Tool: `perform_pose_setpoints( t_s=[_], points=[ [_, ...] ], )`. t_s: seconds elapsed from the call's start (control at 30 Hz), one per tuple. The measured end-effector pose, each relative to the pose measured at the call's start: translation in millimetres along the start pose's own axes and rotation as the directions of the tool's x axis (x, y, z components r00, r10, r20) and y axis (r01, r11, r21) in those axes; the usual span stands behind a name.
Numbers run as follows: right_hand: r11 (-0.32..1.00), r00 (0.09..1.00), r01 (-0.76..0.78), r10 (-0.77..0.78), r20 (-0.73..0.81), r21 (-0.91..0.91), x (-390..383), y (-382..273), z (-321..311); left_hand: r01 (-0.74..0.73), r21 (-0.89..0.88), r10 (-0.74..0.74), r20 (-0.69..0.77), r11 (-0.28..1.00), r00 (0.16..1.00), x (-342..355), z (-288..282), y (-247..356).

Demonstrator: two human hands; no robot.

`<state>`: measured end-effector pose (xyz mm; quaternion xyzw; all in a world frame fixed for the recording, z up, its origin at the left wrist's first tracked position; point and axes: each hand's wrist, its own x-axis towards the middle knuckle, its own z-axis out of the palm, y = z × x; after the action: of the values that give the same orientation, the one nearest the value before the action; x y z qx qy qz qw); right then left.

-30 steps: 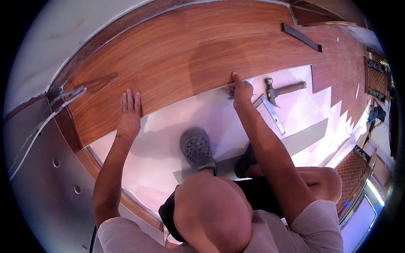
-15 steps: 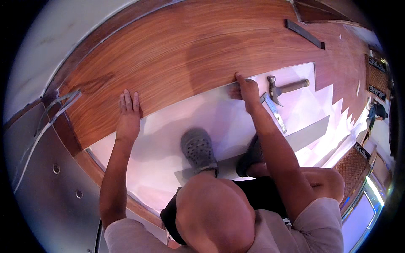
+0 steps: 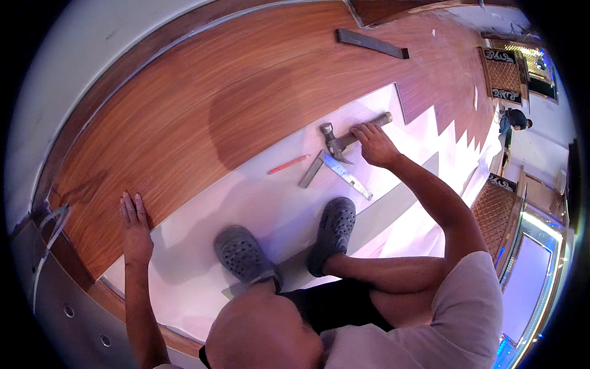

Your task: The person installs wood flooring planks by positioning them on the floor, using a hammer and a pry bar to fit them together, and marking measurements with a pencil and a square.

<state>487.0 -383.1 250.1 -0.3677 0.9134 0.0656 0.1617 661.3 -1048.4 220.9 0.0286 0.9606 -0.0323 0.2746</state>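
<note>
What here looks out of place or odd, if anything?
I see no obvious spill or breakage. One untidy bit: a pale cable curves loosely at the far left, by the corner of the wood-look flooring. The dark metal bar lies slantwise there too, perhaps simply set down.

text: none readable | try square (image 3: 348, 176): blade marks too small
</note>
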Motion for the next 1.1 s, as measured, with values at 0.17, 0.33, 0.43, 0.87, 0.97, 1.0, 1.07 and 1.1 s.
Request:
perform_pose_setpoints(
  t_s=[0.17, 0.33, 0.43, 0.87, 0.97, 1.0, 1.07, 1.1],
  points=[
    [0.983, 0.974, 0.146, -0.162, 0.157, 0.108, 22.6, 30.7, 0.2, -0.023, -0.066, 0.019, -0.050, 0.998, 0.999, 4.2, 9.2, -3.7],
    [0.967, 0.939, 0.242, -0.253, 0.232, 0.073, 28.6, 35.3, -19.3, -0.076, -0.087, 0.065, -0.115, 0.993, 0.991, 1.9, 15.4, -10.2],
    [0.942, 0.918, 0.334, -0.330, 0.221, 0.022, 21.7, 37.5, -31.8, -0.068, -0.067, 0.061, -0.097, 0.995, 0.993, -0.1, 13.6, -9.7],
    [0.918, 0.918, 0.394, -0.396, 0.029, 0.045, 31.5, 37.0, -7.0, -0.087, 0.016, 0.088, -0.088, 0.996, 0.992, 2.4, 8.3, -10.1],
    [0.858, 0.861, 0.507, -0.509, 0.002, 0.080, 24.5, 31.2, -2.0, -0.076, -0.009, 0.075, -0.092, 0.997, 0.993, -0.2, 12.0, -12.1],
    [0.877, 0.880, 0.473, -0.475, -0.001, 0.080, 27.1, 32.7, -1.2, -0.072, -0.019, 0.070, -0.099, 0.997, 0.993, -0.5, 13.5, -13.6],
    [0.913, 0.916, 0.399, -0.401, 0.003, 0.087, 27.9, 34.0, -1.3, -0.078, 0.001, 0.078, -0.074, 0.997, 0.994, 0.9, 6.1, -8.3],
    [0.918, 0.922, 0.385, -0.386, -0.004, 0.093, 27.8, 34.1, 0.4, -0.082, 0.011, 0.082, -0.061, 0.997, 0.995, 1.7, 3.2, -6.5]
  ],
)
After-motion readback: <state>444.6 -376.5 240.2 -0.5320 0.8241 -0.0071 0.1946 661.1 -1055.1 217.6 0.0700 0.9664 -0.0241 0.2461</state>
